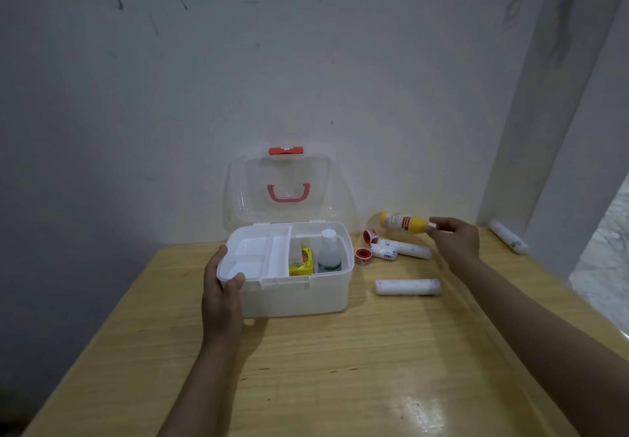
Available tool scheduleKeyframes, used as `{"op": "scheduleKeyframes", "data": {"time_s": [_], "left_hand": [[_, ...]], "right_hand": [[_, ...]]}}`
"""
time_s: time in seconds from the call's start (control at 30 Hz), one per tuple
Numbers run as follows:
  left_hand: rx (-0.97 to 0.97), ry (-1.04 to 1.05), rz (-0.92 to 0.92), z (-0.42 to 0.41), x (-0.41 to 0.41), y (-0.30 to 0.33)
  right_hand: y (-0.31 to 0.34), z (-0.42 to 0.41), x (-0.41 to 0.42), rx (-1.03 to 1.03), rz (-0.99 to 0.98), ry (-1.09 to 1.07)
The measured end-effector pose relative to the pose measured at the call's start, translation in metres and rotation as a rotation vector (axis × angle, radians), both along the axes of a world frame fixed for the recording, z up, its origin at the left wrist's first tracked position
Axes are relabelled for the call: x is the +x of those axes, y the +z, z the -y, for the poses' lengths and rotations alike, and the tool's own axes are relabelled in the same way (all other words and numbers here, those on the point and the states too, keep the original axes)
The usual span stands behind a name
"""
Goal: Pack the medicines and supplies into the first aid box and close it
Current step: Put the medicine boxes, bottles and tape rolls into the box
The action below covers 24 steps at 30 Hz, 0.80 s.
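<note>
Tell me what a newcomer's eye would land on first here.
The open first aid box at the table's centre, its clear lid raised, steadied by the left hand. To its right, the right hand holds a yellow bottle above scattered bandage rolls.

The white first aid box (pixel 299 297) stands open, its clear lid (pixel 284 188) upright, a yellow carton (pixel 301 261) and white bottle (pixel 329 251) inside. Right of the box lie white bandage rolls (pixel 407 287) and red tape rolls (pixel 363 253). A yellow bottle (pixel 403 222) is lifted sideways above them.
</note>
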<state>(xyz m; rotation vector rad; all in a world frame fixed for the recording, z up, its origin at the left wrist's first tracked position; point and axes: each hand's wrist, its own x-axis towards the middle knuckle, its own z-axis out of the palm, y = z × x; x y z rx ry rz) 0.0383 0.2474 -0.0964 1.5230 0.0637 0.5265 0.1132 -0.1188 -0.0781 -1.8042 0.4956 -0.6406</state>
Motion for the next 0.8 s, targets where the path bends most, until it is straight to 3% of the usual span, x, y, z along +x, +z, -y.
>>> {"op": "scheduleKeyframes", "data": {"time_s": [0.3, 0.5, 0.8], "left_hand": [[-0.03, -0.005, 0.0, 0.002, -0.002, 0.001], [-0.037, -0.012, 0.002, 0.0, -0.003, 0.002], [-0.056, -0.034, 0.011, -0.001, -0.004, 0.003]], "right_hand": [[0.071, -0.037, -0.059, -0.01, 0.274, 0.361], [0.093, -0.078, -0.081, -0.141, 0.272, 0.597], [0.077, -0.136, -0.073, -0.328, 0.165, 0.665]]}}
